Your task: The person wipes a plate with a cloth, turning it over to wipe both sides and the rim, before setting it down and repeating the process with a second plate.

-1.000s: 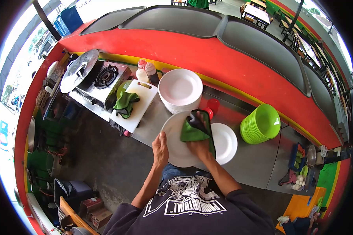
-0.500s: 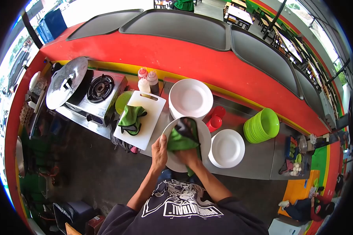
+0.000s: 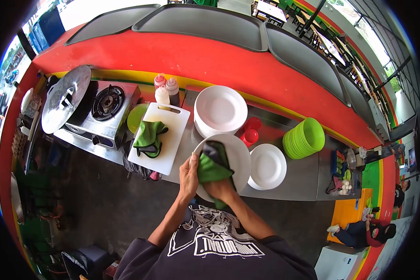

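A white plate is tilted in front of me, over the counter's front edge. My left hand grips its left rim, thumb on the upper face. Pressed against the plate's face is a green cloth with dark edging, bunched in my right hand; the fingers are partly hidden by the cloth. Just beyond stands a tall stack of white plates. To the right sits a shorter stack of white plates. A second green cloth lies on a white cutting board at the left.
Left of the board are a gas stove and a large metal lid. Squeeze bottles, red cups and stacked green bowls line the counter. Black trays top the red wall. A person sits at far right.
The camera view has shifted slightly, so the surroundings sit a little higher and further left. The cloth and my right hand have moved slightly on the plate; my left hand keeps its grip.
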Available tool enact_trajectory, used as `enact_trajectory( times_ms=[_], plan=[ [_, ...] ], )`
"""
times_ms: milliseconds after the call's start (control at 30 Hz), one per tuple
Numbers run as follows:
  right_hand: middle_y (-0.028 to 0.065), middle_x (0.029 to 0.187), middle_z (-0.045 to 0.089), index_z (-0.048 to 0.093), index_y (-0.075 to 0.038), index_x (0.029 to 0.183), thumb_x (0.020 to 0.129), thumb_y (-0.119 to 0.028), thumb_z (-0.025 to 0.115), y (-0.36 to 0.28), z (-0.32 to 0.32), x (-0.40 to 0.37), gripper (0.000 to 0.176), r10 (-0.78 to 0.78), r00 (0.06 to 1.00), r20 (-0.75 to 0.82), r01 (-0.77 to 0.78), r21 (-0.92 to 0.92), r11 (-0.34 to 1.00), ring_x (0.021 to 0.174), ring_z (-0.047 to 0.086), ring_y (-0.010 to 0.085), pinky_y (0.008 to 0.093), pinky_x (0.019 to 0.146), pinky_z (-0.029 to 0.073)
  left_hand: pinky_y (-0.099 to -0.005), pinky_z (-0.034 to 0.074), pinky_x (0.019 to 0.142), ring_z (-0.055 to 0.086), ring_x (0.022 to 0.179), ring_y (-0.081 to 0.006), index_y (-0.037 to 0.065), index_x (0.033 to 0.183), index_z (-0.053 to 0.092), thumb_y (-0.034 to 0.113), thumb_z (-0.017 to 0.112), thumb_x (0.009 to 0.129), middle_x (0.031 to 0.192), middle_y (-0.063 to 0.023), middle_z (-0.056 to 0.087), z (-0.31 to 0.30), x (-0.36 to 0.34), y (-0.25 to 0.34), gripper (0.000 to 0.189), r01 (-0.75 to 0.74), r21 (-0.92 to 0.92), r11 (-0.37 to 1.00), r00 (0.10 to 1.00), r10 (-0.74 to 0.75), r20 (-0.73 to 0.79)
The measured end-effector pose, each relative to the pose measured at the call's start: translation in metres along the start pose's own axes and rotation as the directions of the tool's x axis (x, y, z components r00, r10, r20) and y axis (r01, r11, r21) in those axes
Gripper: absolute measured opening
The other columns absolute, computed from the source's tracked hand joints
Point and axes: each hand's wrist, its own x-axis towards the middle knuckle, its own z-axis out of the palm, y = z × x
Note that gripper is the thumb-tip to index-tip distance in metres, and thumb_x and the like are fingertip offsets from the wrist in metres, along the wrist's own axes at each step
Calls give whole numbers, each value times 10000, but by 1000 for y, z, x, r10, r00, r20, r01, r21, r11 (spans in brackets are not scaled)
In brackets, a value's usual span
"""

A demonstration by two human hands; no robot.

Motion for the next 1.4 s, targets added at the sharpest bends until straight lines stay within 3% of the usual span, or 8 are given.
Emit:
enact_trajectory(
  times_ms=[167, 433, 633, 767, 867, 967, 1167, 1400],
  plan=[
    [294, 1444, 402, 549, -21, 1310, 804, -118, 613, 14, -45, 26, 520, 40, 958, -285, -115, -250, 962, 1378, 318, 488, 593, 1122, 244, -230, 404, 665, 448, 764, -56, -70, 1093, 633, 418, 460, 1039, 831, 18, 577, -7, -6, 16, 521, -66, -3, 998, 991, 66, -120],
    [289, 1537, 237, 410, -43, 1445, 867, -216, 582, 3, -14, -19, 627, 171, 985, -27, -173, -199, 965, 1430, 141, 522, 635, 1140, 116, -225, 412, 674, 471, 772, -63, -61, 1136, 631, 405, 469, 1038, 824, 9, 578, -21, -5, 20, 503, -151, 51, 987, 972, 157, -176],
    [214, 1542, 293, 431, -65, 1429, 856, -272, 595, -8, -21, 21, 631, 93, 983, -158, -124, -201, 972, 1445, 188, 453, 596, 1159, 111, -228, 392, 645, 437, 745, -59, -70, 1140, 621, 404, 457, 1042, 779, 41, 535, -2, -11, 22, 511, -106, 123, 987, 994, 101, 45],
    [186, 1535, 330, 515, -74, 1339, 819, -338, 644, -11, -51, 42, 597, 10, 992, -129, -48, -290, 956, 1454, 216, 394, 525, 1175, 143, -230, 328, 579, 377, 689, -49, -64, 1116, 625, 417, 455, 1040, 726, 67, 469, -10, -4, 16, 516, -136, 152, 979, 986, 118, 119],
    [172, 1323, 548, 587, -86, 1233, 784, -230, 701, 27, -60, 41, 485, -36, 955, -293, -60, -312, 948, 1262, 484, 378, 496, 1048, 364, -233, 311, 561, 356, 670, -40, -55, 1103, 634, 413, 467, 1037, 693, 71, 431, -18, -10, 37, 502, -145, 212, 966, 987, 126, 101],
    [193, 1085, 651, 628, -43, 1149, 775, -101, 714, 42, -54, 20, 388, 272, 915, -297, -286, -4, 958, 992, 614, 400, 475, 878, 469, -223, 340, 566, 394, 678, -34, -52, 1112, 640, 394, 487, 1033, 717, 61, 493, -30, -14, 48, 479, -138, 237, 962, 990, 136, 23],
    [188, 1081, 667, 665, -13, 1080, 799, -88, 711, 31, -2, -37, 294, 469, 795, -384, -383, 280, 880, 1030, 606, 394, 471, 924, 450, -212, 391, 603, 456, 703, -40, -61, 1112, 639, 369, 492, 1035, 779, 31, 576, -38, -4, 43, 460, -240, 75, 968, 957, 249, -150],
    [170, 1131, 665, 665, -64, 1153, 815, -173, 709, 71, -42, -35, 358, 246, 944, -220, -282, -148, 948, 1099, 596, 352, 451, 935, 466, -271, 310, 507, 348, 603, -53, -16, 1074, 647, 328, 526, 1023, 630, 51, 418, -40, -3, 64, 368, -146, 481, 865, 983, 72, 170]
  ],
)
